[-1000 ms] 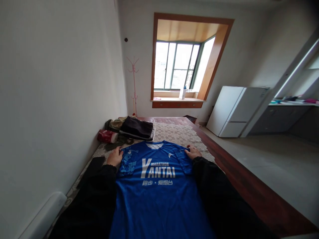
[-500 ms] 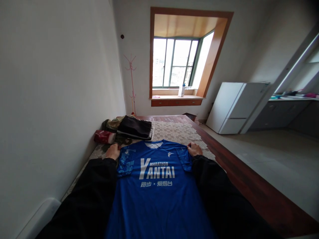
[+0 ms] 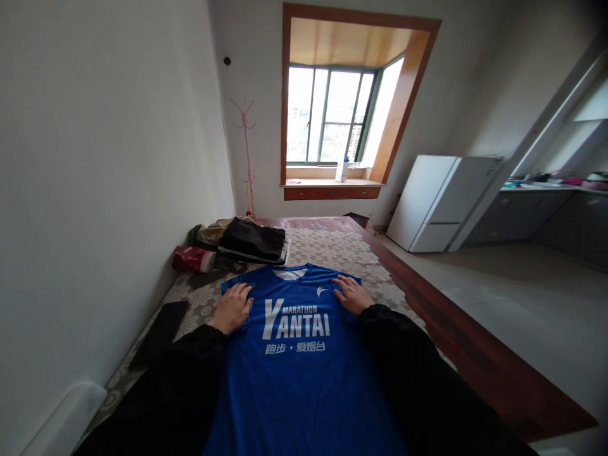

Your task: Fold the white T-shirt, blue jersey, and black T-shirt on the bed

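A blue T-shirt [image 3: 299, 380] with white "Marathon Yantai" lettering lies spread face up on a table, its collar at the far end. My left hand [image 3: 232, 308] rests flat on the shirt's left sleeve side, fingers stretched out. On the opposite shoulder, near the small white bird-like logo, my right hand [image 3: 353, 294] lies with its fingers spread. Neither hand grips the cloth. Parts of both sleeves are hidden under my hands and forearms.
Past the collar sits a stack of folded dark clothes [image 3: 253, 240], beside a red-and-white packet [image 3: 193, 259]. A flat black object [image 3: 159, 334] lies left of my forearm. The patterned tablecloth [image 3: 332, 244] covers the wooden table [image 3: 494, 361]. A wall rises close on the left.
Both hands have let go of the shirt's shoulder corners and moved inward, now lying open on the cloth. The black flat object on the left has come into view.
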The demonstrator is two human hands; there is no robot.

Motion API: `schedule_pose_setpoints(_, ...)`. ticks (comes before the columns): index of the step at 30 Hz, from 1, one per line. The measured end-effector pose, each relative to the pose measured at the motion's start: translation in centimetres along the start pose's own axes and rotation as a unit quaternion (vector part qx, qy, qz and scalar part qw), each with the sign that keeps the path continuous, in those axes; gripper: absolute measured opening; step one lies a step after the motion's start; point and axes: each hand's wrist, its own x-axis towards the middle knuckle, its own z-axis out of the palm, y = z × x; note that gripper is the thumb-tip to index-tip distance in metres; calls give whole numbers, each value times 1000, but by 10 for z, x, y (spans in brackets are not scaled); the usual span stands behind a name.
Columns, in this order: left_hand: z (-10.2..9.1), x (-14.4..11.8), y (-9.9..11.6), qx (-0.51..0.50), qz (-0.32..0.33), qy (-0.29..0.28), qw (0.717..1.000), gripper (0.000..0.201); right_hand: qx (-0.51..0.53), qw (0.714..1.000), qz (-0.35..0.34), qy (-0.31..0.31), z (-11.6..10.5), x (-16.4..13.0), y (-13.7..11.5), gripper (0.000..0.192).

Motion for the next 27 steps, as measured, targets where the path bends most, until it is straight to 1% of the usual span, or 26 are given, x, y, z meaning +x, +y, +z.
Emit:
schedule_pose_setpoints(3,13,-12,8,1,-13,-17,1000,56,-8,999,19,-25,15,-13,-10,59)
schedule_pose_setpoints(5,17,-15,9,2,-26,-24,999,61,-10,999,28,-30,18,-18,-13,63)
schedule_pose_setpoints(8,18,-16,12,-4,-43,-33,999,65,-4,999,30,-31,15,-23,-17,63)
schedule_pose_setpoints(11,12,-18,21,-22,-61,-32,997,66,15,999,32,-30,4,-27,-25,63)
schedule_pose_setpoints(14,-8,-22,35,-60,-76,-12,995,64,50,998,33,-20,-19,-33,-39,66)
schedule_pose_setpoints(17,-43,-38,47,-119,-80,35,989,58,92,994,42,30,-50,-51,-43,62)
schedule_pose_setpoints(19,-68,-67,52,-169,-68,68,981,52,120,989,44,73,-67,-81,-36,57)
schedule_pose_setpoints(20,-77,-89,54,-197,-56,80,976,51,140,985,40,93,-71,-104,-30,55)
schedule_pose_setpoints(21,-83,-118,55,-225,-44,89,969,50,173,977,29,118,-71,-131,-23,54)
schedule_pose_setpoints(22,-83,-151,55,-250,-40,100,962,49,284,939,16,196,-65,-163,-16,52)
schedule_pose_setpoints(23,-78,-188,55,-282,-49,129,949,51,377,884,33,274,-54,-198,-9,50)
schedule_pose_setpoints(24,-68,-227,54,-360,-86,213,904,47,437,820,79,362,-39,-234,-4,48)
schedule_pose_setpoints(25,-52,-265,51,-407,-136,286,857,41,472,765,126,420,-19,-269,1,45)
schedule_pose_setpoints(26,-33,-301,48,-420,-190,341,819,38,490,729,173,444,3,-302,3,43)
schedule_pose_setpoints(27,-12,-332,44,-411,-251,359,799,36,499,715,222,437,27,-331,5,41)
